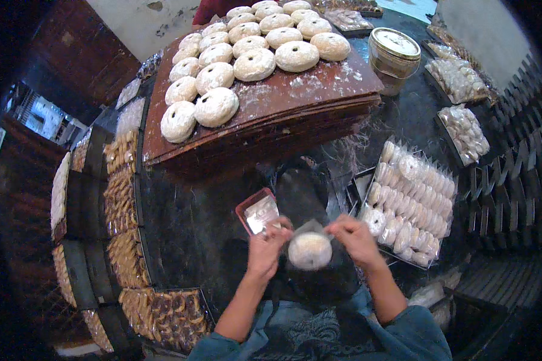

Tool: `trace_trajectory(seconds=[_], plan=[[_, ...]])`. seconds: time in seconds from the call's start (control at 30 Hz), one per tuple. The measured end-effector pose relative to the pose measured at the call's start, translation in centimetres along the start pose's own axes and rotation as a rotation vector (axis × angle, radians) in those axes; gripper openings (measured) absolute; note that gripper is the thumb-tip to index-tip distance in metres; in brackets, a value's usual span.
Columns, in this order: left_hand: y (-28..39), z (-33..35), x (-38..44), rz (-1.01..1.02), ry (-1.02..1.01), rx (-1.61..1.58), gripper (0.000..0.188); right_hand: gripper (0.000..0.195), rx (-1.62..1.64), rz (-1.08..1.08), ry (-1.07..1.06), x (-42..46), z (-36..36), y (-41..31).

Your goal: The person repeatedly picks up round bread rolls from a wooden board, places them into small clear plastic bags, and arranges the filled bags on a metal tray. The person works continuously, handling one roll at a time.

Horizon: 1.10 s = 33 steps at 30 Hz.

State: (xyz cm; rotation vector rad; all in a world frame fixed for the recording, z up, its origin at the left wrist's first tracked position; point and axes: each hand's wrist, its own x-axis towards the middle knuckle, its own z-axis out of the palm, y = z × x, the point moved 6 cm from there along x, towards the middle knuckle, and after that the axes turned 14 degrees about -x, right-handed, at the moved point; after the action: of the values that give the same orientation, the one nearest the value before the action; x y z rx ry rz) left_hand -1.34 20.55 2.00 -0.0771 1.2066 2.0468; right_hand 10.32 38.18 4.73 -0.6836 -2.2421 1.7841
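Note:
Between my hands hangs a round powdered pastry in a clear plastic bag [310, 251], slightly blurred. My left hand [272, 234] pinches the bag's upper left edge, and my right hand [347, 232] pinches its upper right corner. Just behind my left hand is a small red plastic tray [241, 210] with clear bags in it. To the right, a metal tray [365, 192] carries rows of bagged powdered pastries [406, 198]. Ahead, loose powdered pastries with a small center hole [254, 64] sit on a stack of reddish-brown boards [298, 97] dusted with white powder.
A lidded plastic bucket [394, 58] stands right of the boards. Trays of bagged baked goods [128, 257] line the left side, and another tray of bagged goods [464, 133] lies at the right near stacked dark racks [510, 180]. Someone's red clothing [207, 11] shows behind the boards.

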Motion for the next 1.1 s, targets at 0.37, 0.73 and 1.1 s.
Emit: trace_trajectory(seconds=[0.37, 0.73, 1.1], plan=[[-2.6, -2.3, -2.7, 0.358, 0.424, 0.281, 0.017, 0.021, -0.579, -0.194, 0.547, -3.6, 1.9, 0.0], [-4.6, 3.7, -2.7, 0.026, -0.046, -0.105, 0.029, 0.059, 0.722, -0.105, -0.069, -5.7, 0.6, 5.3], [-8.8, 18.0, -4.3, 0.299, -0.869, 0.880, 0.030, 0.055, 0.861, -0.119, 1.030, -18.9, -14.0, 12.8]])
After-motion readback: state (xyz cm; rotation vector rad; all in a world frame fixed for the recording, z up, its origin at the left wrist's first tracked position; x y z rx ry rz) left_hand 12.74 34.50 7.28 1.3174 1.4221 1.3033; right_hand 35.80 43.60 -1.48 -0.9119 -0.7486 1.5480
